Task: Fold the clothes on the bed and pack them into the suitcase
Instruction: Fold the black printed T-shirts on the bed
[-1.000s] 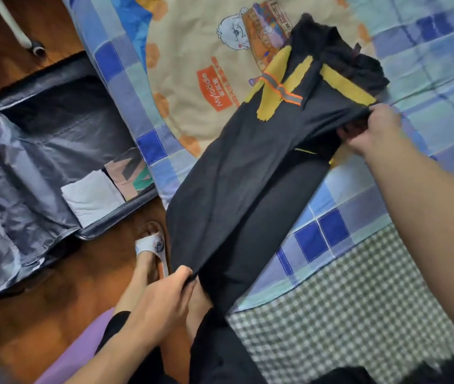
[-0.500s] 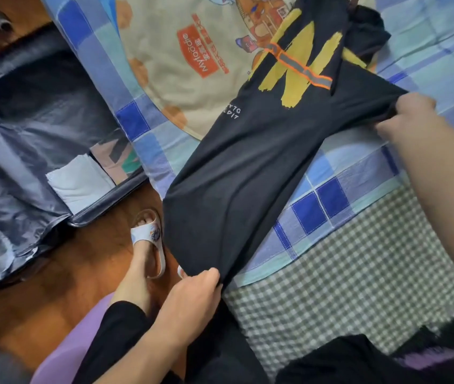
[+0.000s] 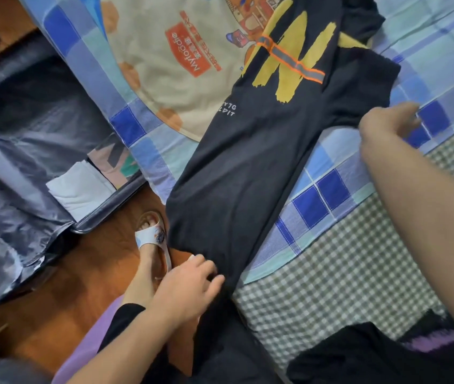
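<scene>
Black T-shirt [image 3: 250, 173] w/ yellow print lies folded lengthwise across frame centre on the bed's patchwork quilt [image 3: 328, 195], hem hanging off the edge at bottom centre. Left hand [image 3: 189, 286] rests on hem, fingers loosely curled, grip unclear; right hand [image 3: 383, 123], centre right, fingers loose beside sleeve, holding nothing. Open suitcase [image 3: 20, 139] at left w/ folded clothes [image 3: 81, 189] inside.

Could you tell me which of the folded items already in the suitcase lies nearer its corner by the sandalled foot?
The white folded garment; it sits toward that corner of the suitcase, while the patterned folded garment lies beyond it, partly under the bed quilt.
</scene>
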Demonstrator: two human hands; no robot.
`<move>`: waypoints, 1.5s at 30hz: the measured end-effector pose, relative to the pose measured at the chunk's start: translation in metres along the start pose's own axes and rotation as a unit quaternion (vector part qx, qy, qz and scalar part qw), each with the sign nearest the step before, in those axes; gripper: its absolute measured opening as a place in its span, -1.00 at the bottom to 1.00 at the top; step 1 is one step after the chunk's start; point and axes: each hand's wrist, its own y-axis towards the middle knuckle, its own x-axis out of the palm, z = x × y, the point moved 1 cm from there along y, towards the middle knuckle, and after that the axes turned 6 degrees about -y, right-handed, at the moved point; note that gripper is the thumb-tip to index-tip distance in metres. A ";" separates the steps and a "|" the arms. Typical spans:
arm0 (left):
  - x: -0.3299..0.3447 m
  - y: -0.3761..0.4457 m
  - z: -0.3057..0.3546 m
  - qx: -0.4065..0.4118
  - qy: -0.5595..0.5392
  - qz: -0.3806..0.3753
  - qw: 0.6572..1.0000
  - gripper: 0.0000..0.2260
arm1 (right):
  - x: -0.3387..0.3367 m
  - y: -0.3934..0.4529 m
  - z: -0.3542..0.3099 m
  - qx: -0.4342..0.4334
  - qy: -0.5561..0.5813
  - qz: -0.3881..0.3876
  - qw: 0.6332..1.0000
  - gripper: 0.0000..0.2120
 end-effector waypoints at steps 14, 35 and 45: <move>-0.086 0.046 -0.086 -0.135 -0.400 -0.093 0.902 -0.88 | -0.030 -0.250 0.164 0.014 -0.133 -0.255 0.958 -0.78; -0.280 0.046 -0.215 -0.277 -0.529 0.321 0.735 -0.87 | 0.099 -0.103 -0.128 -0.352 -0.292 -0.184 0.870 -0.44; -0.344 0.084 -0.191 -0.325 -0.204 0.435 0.815 -0.83 | 0.166 -0.009 -0.160 -0.209 -0.320 -0.200 0.902 -0.32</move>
